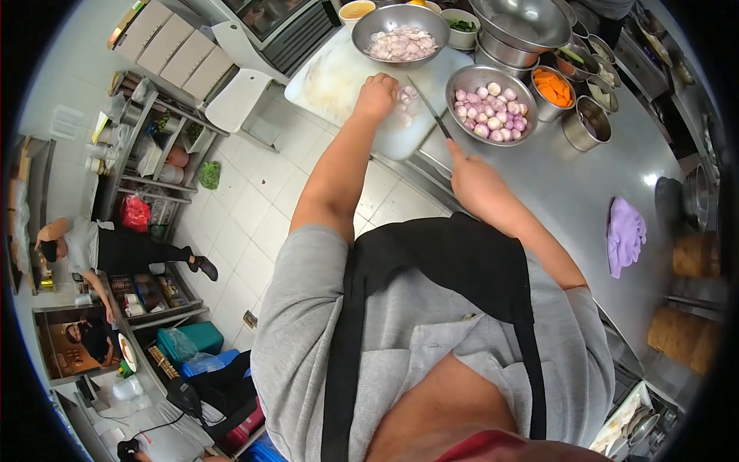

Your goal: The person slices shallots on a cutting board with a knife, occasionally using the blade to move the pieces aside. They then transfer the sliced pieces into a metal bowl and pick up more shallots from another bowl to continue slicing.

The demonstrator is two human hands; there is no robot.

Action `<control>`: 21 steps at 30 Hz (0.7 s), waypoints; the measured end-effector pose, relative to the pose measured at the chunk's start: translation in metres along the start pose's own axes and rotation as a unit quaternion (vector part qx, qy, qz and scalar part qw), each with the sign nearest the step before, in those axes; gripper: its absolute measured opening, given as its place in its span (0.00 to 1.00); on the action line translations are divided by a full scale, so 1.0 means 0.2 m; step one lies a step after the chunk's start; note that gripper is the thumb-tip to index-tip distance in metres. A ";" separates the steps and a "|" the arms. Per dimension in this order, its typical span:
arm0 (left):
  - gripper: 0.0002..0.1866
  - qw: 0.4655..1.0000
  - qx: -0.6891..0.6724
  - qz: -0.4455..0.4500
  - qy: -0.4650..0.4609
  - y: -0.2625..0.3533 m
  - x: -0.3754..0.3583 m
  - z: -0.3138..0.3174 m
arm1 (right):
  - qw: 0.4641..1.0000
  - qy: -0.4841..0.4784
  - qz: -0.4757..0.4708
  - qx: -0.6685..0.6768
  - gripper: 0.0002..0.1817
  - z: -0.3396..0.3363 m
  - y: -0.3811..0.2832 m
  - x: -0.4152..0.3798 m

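My right hand point(479, 182) grips a knife point(431, 108), its long blade lying over the white cutting board point(323, 81). Bent fingers of my left hand point(376, 98) press down on the board; whatever is under them is hidden. Between that hand and the blade lie sliced shallots point(406, 104). Behind the board's far part stands a metal bowl point(362, 40) of sliced shallots point(402, 43). To the right of the knife, another metal bowl point(460, 81) holds many whole peeled shallots point(493, 112).
A pot of cut carrots point(553, 87), a metal pot point(586, 123) and stacked bowls point(531, 23) crowd the right side of the steel table point(570, 185). A purple cloth point(626, 235) lies farther right. On the left are a white chair point(239, 96), shelves and other people point(127, 250).
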State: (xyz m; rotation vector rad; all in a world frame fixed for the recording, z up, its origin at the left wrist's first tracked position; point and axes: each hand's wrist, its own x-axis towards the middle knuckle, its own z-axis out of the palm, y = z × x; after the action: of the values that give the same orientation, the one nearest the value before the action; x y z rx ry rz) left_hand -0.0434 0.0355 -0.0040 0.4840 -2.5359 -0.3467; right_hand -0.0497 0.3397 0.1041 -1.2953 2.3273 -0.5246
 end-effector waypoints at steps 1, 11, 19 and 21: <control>0.10 1.000 -0.003 -0.001 -0.001 0.01 -0.03 -0.03 | 1.000 0.021 -0.014 -0.001 0.29 0.02 -0.01 0.01; 0.12 0.945 -0.250 -0.160 0.140 -0.08 -0.17 -0.07 | 0.986 0.009 -0.013 0.167 0.29 0.12 0.06 -0.03; 0.24 0.976 -0.160 -0.117 0.095 0.07 -0.19 0.01 | 0.824 -0.057 0.111 0.553 0.31 0.28 0.06 0.00; 0.26 0.979 -0.146 -0.123 0.072 0.12 -0.20 0.00 | 0.832 -0.058 0.103 0.542 0.31 0.34 0.01 0.05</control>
State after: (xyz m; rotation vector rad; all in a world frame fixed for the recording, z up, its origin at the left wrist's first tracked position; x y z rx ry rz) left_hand -0.0177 0.0723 -0.0140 0.6813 -2.2383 -0.7349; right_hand -0.0203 0.3235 0.0445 -0.4785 1.5261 -1.3621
